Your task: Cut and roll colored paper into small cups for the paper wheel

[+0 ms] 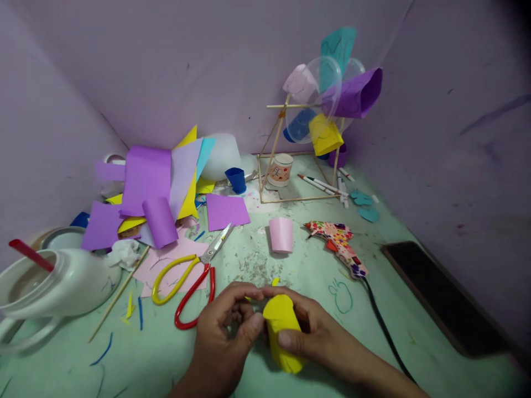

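Observation:
Near the table's front edge, my right hand [309, 331] is wrapped round a yellow foam-sheet cup [284, 331], thumb across its side. My left hand [230, 331] is curled against the cup's left edge, its thumb tip at the rim; its inner fingers are partly hidden. The index fingertips of both hands meet just above the cup. Beyond them a small pink cup [281, 235] stands on the table. Scissors [205, 260] with one yellow and one red handle lie open left of my hands. To the right rests a flower-patterned glue gun [338, 243] with a black cord.
At the back right stands a stick frame [274, 146] bearing a wheel of clear discs [313, 99] and coloured cups. A paper cup [281, 169] sits inside its base. Purple foam sheets [147, 177] pile at left, behind a white jug [78, 279]. A phone [440, 298] lies right.

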Demonstrator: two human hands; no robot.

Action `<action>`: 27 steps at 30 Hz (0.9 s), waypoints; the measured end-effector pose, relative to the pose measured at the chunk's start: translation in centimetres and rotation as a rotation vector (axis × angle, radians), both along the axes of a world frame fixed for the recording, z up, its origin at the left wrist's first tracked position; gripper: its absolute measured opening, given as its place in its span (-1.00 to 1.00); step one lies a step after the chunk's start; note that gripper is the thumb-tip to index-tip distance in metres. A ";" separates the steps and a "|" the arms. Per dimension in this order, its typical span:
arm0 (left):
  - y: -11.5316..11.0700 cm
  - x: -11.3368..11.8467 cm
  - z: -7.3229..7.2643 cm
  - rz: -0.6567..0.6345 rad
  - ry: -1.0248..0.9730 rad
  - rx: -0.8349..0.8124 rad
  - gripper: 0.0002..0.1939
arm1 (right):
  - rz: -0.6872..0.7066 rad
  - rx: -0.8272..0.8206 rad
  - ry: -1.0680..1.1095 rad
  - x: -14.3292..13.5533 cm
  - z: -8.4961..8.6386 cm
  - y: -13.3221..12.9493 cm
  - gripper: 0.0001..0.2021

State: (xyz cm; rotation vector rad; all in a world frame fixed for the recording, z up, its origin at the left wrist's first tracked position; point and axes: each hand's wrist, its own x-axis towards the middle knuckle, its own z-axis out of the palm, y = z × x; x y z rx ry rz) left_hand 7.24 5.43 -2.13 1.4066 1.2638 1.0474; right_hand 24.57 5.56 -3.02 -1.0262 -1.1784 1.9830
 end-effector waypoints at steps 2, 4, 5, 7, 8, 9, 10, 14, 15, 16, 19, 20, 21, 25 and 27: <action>0.0 -0.3 0.0 0.039 0.014 0.027 -0.87 | -0.036 0.065 -0.100 -0.1 -0.1 -0.1 -0.32; 0.1 -0.5 0.1 0.051 0.033 0.050 -0.88 | -0.060 0.166 -0.171 -0.2 -0.1 -0.2 -0.34; 0.1 -0.5 0.1 0.042 0.043 0.056 -0.89 | -0.058 0.223 -0.180 -0.3 -0.1 -0.2 -0.37; -0.1 -0.5 0.1 0.011 0.069 0.049 -0.86 | -0.049 0.365 -0.190 -0.4 0.0 -0.2 -0.43; -0.2 -0.4 0.1 -0.010 0.079 0.035 -0.84 | -0.049 0.453 -0.213 -0.5 0.0 -0.2 -0.45; -0.3 -0.2 0.0 -0.035 0.087 0.009 -0.80 | -0.047 0.544 -0.252 -0.6 0.0 -0.2 -0.49; -0.5 -0.1 -0.1 -0.057 0.090 -0.029 -0.76 | -0.043 0.628 -0.295 -0.6 0.0 -0.2 -0.53; -0.6 0.4 -0.1 -0.087 0.039 -0.212 -0.73 | -0.047 0.849 -0.420 -0.7 -0.4 -0.1 -0.62; -0.6 0.5 0.0 -0.090 0.018 -0.249 -0.75 | -0.059 0.883 -0.440 -0.7 -0.5 -0.1 -0.60; -0.5 0.6 0.1 -0.094 0.001 -0.272 -0.77 | -0.065 0.910 -0.458 -0.7 -0.6 -0.2 -0.58; -0.3 0.9 0.3 -0.104 0.012 -0.290 -0.82 | -0.054 0.942 -0.499 -0.8 -0.7 -0.2 -0.62; -0.3 1.0 0.3 -0.103 0.035 -0.281 -0.83 | -0.053 0.952 -0.508 -0.8 -0.7 -0.2 -0.64; -0.3 1.1 0.3 -0.103 0.062 -0.269 -0.85 | -0.052 0.962 -0.519 -0.8 -0.7 -0.2 -0.66; -0.7 1.4 -0.2 -0.095 0.184 -0.169 -0.89 | -0.036 1.013 -0.556 -0.9 -0.7 -0.2 -0.63; -0.9 1.4 -0.7 -0.096 0.241 -0.096 -0.88 | -0.025 1.038 -0.569 -0.9 -0.6 -0.1 -0.60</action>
